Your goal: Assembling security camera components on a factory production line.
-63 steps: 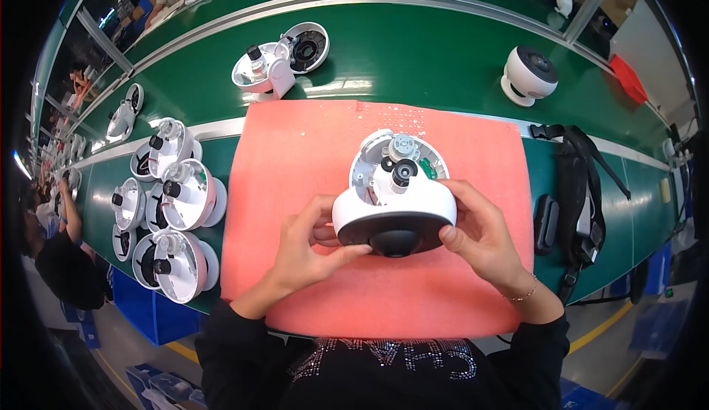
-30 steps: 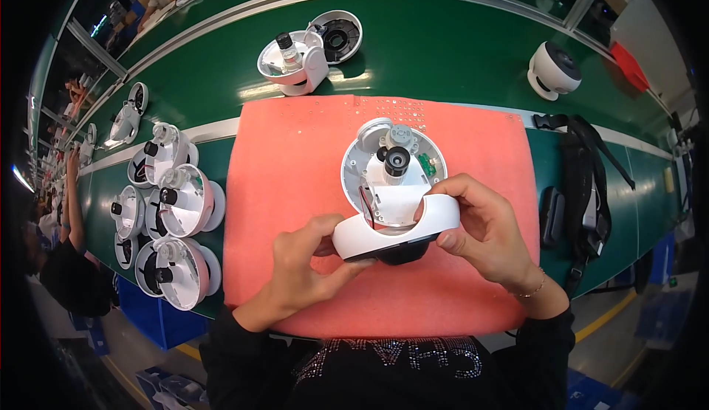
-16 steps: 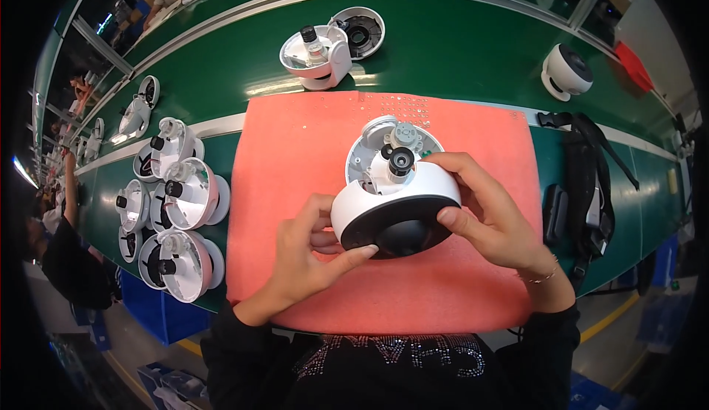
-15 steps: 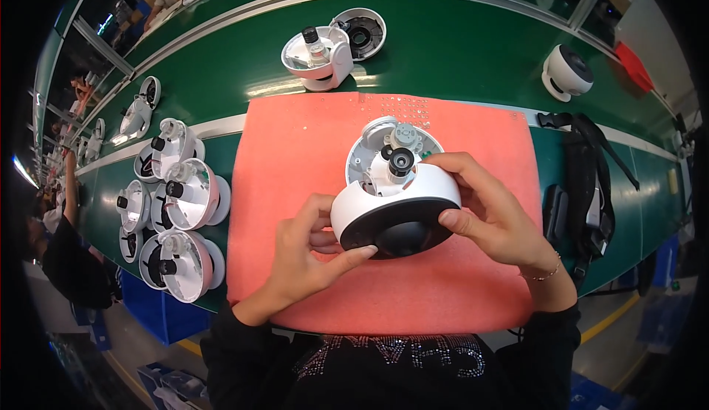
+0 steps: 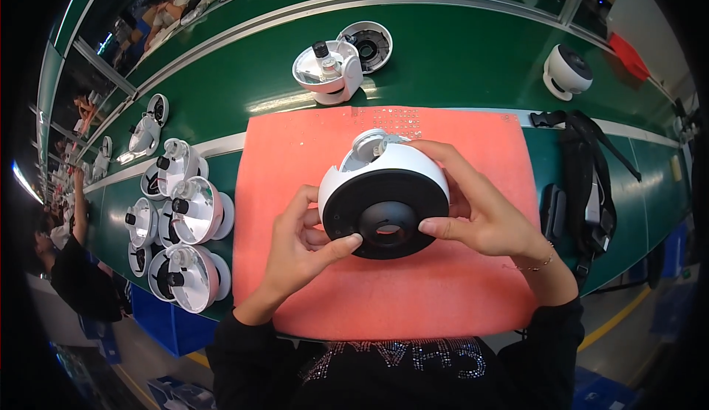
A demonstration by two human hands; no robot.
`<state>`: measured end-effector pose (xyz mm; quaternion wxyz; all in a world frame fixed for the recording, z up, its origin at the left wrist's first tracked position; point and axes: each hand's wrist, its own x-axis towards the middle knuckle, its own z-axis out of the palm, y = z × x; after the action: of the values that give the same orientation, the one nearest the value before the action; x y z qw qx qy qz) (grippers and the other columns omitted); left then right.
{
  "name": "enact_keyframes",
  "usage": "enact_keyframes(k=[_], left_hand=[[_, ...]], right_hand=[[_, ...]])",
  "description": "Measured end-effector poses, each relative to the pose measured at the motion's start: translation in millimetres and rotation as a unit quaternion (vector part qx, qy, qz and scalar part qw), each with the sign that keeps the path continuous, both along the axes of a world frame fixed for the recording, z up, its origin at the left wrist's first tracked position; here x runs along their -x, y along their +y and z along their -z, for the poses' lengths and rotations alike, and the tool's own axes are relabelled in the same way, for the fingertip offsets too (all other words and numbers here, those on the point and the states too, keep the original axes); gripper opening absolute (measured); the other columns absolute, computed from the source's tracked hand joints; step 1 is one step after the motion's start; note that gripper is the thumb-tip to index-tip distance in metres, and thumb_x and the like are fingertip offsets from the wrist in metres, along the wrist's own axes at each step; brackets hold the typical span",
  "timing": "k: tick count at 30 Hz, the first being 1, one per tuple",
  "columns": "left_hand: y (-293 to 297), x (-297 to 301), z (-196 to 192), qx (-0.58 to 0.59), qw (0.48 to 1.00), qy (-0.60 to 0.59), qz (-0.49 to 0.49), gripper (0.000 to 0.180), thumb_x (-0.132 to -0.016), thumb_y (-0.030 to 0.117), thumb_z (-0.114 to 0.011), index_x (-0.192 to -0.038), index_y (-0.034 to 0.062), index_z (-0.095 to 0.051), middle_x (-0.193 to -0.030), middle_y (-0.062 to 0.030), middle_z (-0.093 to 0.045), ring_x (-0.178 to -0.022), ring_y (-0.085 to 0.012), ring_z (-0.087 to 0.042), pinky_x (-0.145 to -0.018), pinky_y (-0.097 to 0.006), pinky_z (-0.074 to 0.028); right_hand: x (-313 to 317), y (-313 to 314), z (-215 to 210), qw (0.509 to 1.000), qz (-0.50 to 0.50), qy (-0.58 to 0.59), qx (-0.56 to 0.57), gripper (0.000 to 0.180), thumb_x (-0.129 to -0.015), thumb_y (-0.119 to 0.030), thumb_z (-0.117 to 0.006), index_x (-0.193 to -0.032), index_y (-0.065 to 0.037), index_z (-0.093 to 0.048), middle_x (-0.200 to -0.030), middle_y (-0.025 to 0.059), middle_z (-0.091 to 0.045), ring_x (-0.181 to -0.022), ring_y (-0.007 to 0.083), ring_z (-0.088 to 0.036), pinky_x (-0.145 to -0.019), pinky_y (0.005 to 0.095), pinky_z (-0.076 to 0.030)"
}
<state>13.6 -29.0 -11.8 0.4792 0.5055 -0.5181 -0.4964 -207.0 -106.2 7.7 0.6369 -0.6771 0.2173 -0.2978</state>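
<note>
Both hands hold a white dome-shaped cover with a black ring-shaped face (image 5: 385, 208) over the red mat (image 5: 295, 152). My left hand (image 5: 299, 251) grips its lower left edge with the thumb on the black ring. My right hand (image 5: 480, 207) wraps its right side, fingers over the top. The cover sits tilted over a round grey camera base (image 5: 367, 144), whose top edge shows just behind it. The camera module inside is hidden by the cover.
Several open camera units (image 5: 177, 222) are stacked at the left on the green conveyor (image 5: 458, 56). Another open unit (image 5: 329, 70) lies beyond the mat. A finished white camera (image 5: 567, 70) stands at the far right. Black straps (image 5: 587, 188) lie right of the mat.
The cover has been turned so its black ring faces up and brought down over the base, hiding the camera module. The units on the conveyor have drifted to the right.
</note>
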Motion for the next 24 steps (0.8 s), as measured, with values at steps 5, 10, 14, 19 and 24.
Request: enact_keyframes(k=[5,10,14,19,24], left_hand=[[0,6,-2,0.001,1.000,-0.014,-0.028,0.040,-0.071,0.003,-0.068,-0.101,0.0004,-0.042,-0.088,-0.0144,-0.061,-0.077,-0.0172,-0.063,-0.063,-0.025,-0.053],[-4,0,-9,-0.033,0.999,0.004,0.000,0.039,-0.072,0.003,-0.067,-0.101,-0.0004,-0.041,-0.087,-0.0150,-0.062,-0.076,-0.0182,-0.063,-0.062,-0.024,-0.054],[-5,3,-9,-0.032,0.999,-0.012,0.000,0.039,-0.073,0.004,-0.067,-0.102,-0.0007,-0.042,-0.087,-0.0151,-0.062,-0.074,-0.0178,-0.063,-0.060,-0.024,-0.054],[-7,10,-5,0.017,0.999,-0.043,-0.029,0.039,-0.073,0.006,-0.067,-0.102,-0.0007,-0.042,-0.086,-0.0140,-0.062,-0.073,-0.0155,-0.062,-0.054,-0.023,-0.053],[-15,-8,-4,-0.114,0.985,0.129,-0.004,0.038,-0.082,0.019,-0.058,-0.113,0.0018,-0.043,-0.085,-0.0074,-0.061,-0.070,-0.0125,-0.063,-0.048,-0.018,-0.050]], right_hand=[[1,-2,-5,0.999,0.013,0.046,-0.012,0.065,-0.073,0.002,-0.060,-0.129,-0.011,-0.031,-0.123,0.0092,-0.044,-0.113,0.0223,-0.045,-0.084,0.0349,-0.046],[2,-7,0,0.995,-0.007,0.011,-0.096,0.058,-0.077,-0.002,-0.060,-0.127,-0.008,-0.032,-0.117,0.0087,-0.047,-0.110,0.0190,-0.047,-0.085,0.0337,-0.044],[-2,-11,9,0.993,-0.001,-0.049,-0.110,0.050,-0.080,-0.007,-0.059,-0.124,-0.003,-0.036,-0.113,0.0084,-0.048,-0.107,0.0158,-0.047,-0.088,0.0299,-0.041],[-2,-13,10,0.996,0.031,-0.032,-0.079,0.048,-0.080,-0.008,-0.059,-0.123,-0.002,-0.038,-0.107,0.0078,-0.051,-0.102,0.0145,-0.050,-0.087,0.0280,-0.040],[-6,-36,-13,0.984,-0.070,0.097,-0.135,0.057,-0.084,-0.034,-0.056,-0.126,-0.002,-0.036,-0.107,0.0081,-0.052,-0.093,0.0140,-0.054,-0.075,0.0262,-0.047]])
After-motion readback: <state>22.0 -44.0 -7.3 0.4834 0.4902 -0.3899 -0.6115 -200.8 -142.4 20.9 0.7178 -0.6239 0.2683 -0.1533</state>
